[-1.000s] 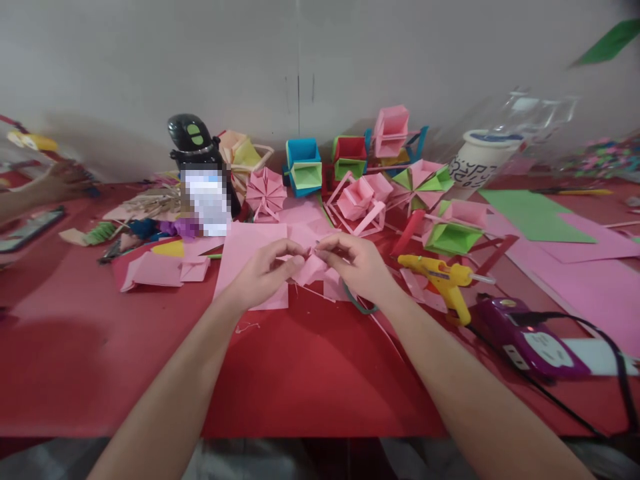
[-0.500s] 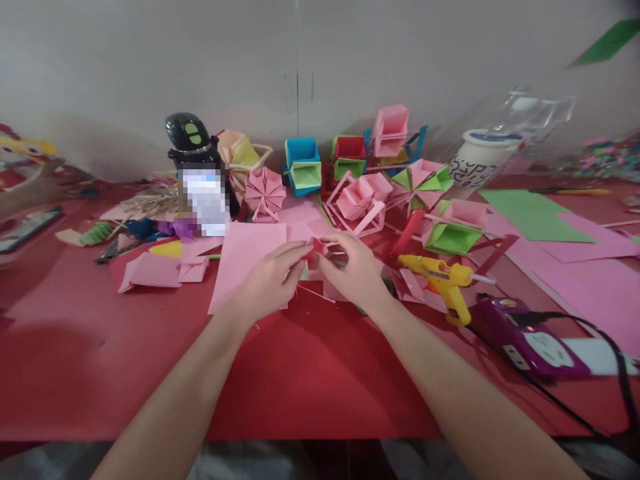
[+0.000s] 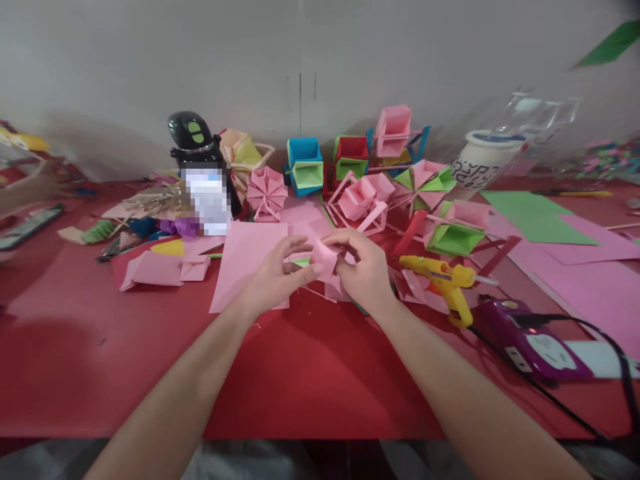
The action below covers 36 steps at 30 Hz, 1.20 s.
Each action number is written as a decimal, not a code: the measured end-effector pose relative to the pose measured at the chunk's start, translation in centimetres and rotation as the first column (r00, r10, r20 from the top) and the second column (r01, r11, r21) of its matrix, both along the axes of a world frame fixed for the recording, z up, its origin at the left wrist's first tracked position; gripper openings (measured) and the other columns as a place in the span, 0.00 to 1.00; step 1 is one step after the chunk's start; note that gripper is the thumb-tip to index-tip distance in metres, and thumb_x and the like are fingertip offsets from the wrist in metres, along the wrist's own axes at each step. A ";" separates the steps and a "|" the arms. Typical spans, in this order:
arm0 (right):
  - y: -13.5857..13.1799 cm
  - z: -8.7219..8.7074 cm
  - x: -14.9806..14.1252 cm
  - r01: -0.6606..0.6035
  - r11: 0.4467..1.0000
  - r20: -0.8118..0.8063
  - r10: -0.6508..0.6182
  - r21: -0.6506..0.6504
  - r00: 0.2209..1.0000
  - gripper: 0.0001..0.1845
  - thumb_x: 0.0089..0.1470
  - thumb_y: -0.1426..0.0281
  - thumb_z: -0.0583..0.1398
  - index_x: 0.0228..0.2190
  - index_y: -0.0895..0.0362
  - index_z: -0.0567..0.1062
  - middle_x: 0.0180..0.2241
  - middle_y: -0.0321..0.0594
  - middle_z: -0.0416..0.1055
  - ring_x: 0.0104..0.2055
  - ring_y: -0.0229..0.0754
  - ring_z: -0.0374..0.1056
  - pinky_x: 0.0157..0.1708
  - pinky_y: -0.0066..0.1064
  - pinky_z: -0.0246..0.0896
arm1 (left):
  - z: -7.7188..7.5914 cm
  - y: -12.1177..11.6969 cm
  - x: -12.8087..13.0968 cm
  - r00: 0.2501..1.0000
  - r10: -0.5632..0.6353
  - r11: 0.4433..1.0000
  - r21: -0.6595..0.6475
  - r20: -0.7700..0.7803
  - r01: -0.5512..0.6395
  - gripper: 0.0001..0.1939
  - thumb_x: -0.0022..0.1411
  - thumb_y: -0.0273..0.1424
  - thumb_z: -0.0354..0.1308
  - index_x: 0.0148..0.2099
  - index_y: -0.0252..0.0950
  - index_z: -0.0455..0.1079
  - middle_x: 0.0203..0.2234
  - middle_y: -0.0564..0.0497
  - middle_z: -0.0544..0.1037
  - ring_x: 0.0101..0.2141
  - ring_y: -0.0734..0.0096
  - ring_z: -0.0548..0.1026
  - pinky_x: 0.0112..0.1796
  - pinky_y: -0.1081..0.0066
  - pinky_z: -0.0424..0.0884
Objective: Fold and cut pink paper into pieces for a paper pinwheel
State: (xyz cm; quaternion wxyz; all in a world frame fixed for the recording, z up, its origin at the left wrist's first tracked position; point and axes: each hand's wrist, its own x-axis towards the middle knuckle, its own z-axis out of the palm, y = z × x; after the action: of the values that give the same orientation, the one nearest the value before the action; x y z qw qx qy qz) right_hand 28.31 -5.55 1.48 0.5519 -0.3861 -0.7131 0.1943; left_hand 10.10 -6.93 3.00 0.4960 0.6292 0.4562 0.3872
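Observation:
Between my hands is a small folded piece of pink paper (image 3: 325,259), its pale face turned towards me. My right hand (image 3: 367,270) pinches its right side between thumb and fingers. My left hand (image 3: 277,270) has its fingers apart; the thumb tip reaches the paper's lower left edge, and whether it presses there I cannot tell. Under the left fingers a bit of green paper (image 3: 301,262) shows. A pink sheet (image 3: 245,257) lies flat beside and beneath the left hand.
A yellow glue gun (image 3: 443,277) lies right of my hands, near a purple power strip (image 3: 535,340) with black cables. Folded paper boxes, such as a blue one (image 3: 304,157), stand along the wall. A phone (image 3: 207,200) leans on a black figure (image 3: 193,137). Green paper (image 3: 540,217) lies at right.
My left fingers have loosened and spread from the folded paper. The paper has turned in my right hand, now showing a pale pink face instead of a redder one.

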 end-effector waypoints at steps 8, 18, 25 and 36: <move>-0.5 0.3 -0.5 0.011 0.993 0.079 -0.020 0.114 0.997 0.25 0.43 0.87 0.55 0.34 0.49 0.78 0.46 0.39 0.73 0.51 0.46 0.70 0.51 0.43 0.67 | 0.5 -0.9 1.1 0.997 -0.067 0.995 0.075 -0.042 0.070 0.22 0.54 0.29 0.67 0.50 0.38 0.67 0.43 0.48 0.75 0.38 0.67 0.76 0.36 0.67 0.75; -1.0 0.4 -0.7 -0.005 0.990 0.097 -0.009 0.142 0.995 0.27 0.39 0.88 0.53 0.34 0.49 0.76 0.42 0.40 0.72 0.48 0.46 0.71 0.47 0.42 0.68 | 0.0 -1.0 0.9 0.981 -0.109 0.982 0.133 -0.158 0.131 0.15 0.55 0.27 0.63 0.45 0.38 0.66 0.35 0.52 0.73 0.31 0.71 0.73 0.30 0.70 0.71; -0.7 0.3 -0.7 -0.048 0.996 0.122 0.037 0.081 0.992 0.24 0.44 0.87 0.54 0.36 0.50 0.76 0.48 0.41 0.70 0.53 0.47 0.68 0.55 0.46 0.64 | -0.6 -0.8 1.1 0.991 -0.020 0.987 0.153 -0.134 0.041 0.19 0.54 0.23 0.59 0.49 0.38 0.65 0.38 0.49 0.75 0.35 0.69 0.76 0.33 0.69 0.75; -0.6 -0.5 -1.0 -0.194 0.973 0.121 0.209 -0.129 0.970 0.32 0.46 0.82 0.57 0.52 0.49 0.74 0.62 0.44 0.63 0.67 0.49 0.56 0.66 0.52 0.50 | -2.3 0.6 0.5 0.908 0.275 0.930 0.326 -0.316 -0.168 0.34 0.54 0.23 0.61 0.63 0.36 0.59 0.45 0.41 0.77 0.42 0.57 0.77 0.42 0.54 0.77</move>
State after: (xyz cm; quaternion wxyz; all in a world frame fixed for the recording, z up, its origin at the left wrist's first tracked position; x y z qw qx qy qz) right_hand 27.30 -6.15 1.02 0.4569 -0.3551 -0.7716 0.2641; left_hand 10.58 -6.34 0.74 0.2593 0.6983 0.5457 0.3838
